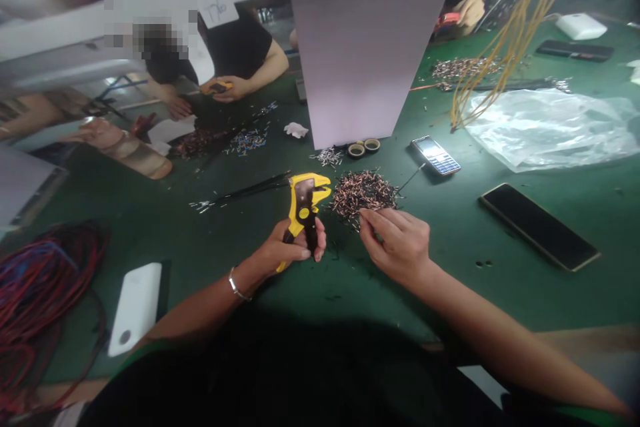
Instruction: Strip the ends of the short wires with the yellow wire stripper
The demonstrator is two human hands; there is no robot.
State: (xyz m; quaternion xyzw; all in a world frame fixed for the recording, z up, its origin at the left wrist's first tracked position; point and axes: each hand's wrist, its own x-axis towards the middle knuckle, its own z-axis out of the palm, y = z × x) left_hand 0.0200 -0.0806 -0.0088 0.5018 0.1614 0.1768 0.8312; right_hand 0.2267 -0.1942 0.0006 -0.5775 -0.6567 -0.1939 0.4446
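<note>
My left hand [295,243] is wrapped round the handles of a yellow and black wire stripper [304,203], its jaws pointing up and right. My right hand [397,240] is closed in a pinch at the near edge of a pile of short copper-ended wire pieces [364,193]. What its fingertips hold, if anything, is too small to make out. A thin dark wire [413,176] sticks out to the right of the pile. Behind the stripper, a bundle of black wires [250,190] lies on the green table [300,307].
Beyond the pile stand two small round rings [364,148] and a heap of silvery terminals [328,157]. A keypad phone [435,155], smartphone [539,225] and plastic bag [555,127] lie right. Left are red cables [45,280], a white power bank [135,307] and a bottle [127,150]. Co-workers sit opposite.
</note>
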